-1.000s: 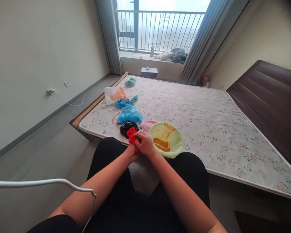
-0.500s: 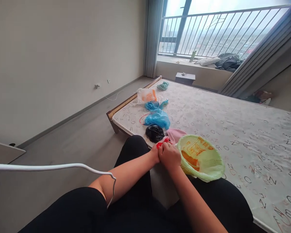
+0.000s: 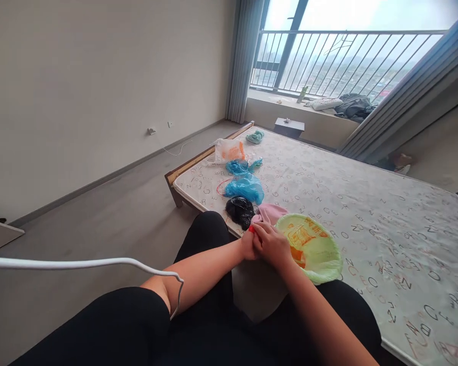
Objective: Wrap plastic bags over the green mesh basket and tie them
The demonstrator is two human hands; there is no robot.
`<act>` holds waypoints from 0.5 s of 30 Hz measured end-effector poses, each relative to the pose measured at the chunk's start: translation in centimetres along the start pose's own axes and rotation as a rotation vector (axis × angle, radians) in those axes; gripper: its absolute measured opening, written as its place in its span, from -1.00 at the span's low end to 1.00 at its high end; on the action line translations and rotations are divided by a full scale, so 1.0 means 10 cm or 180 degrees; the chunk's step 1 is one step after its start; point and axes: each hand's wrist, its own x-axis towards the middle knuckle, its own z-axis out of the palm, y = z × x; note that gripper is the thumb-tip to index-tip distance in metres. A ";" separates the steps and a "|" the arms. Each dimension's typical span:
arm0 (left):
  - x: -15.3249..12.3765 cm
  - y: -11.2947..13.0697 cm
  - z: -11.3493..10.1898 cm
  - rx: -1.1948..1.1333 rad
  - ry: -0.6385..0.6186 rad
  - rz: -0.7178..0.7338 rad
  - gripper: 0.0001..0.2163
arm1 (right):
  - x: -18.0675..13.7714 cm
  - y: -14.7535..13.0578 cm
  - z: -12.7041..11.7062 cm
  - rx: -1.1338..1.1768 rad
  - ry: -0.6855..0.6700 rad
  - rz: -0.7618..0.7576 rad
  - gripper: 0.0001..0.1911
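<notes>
Right hand (image 3: 270,244) cupped over left hand (image 3: 247,247), both curled closed around red plastic (image 3: 251,229); only a scrap shows at the fingertips, remainder hidden. Black bag (image 3: 239,209) on mattress (image 3: 351,213), just beyond left hand. Pink cloth (image 3: 272,210) just past right hand; pale-green lined basin (image 3: 324,254) at its right.

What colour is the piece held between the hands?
Red; only a small bit of the piece shows, best in the head view.

By the mattress's near edge (image 3: 198,204), my left hand (image 3: 248,247) and right hand (image 3: 274,245) now hide more of the red plastic (image 3: 251,229).
</notes>
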 end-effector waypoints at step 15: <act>0.10 0.12 0.12 0.0565 0.0882 -0.0062 -0.79 | -0.39 1.01 -0.91 -0.0220 0.1842 0.1980 -0.66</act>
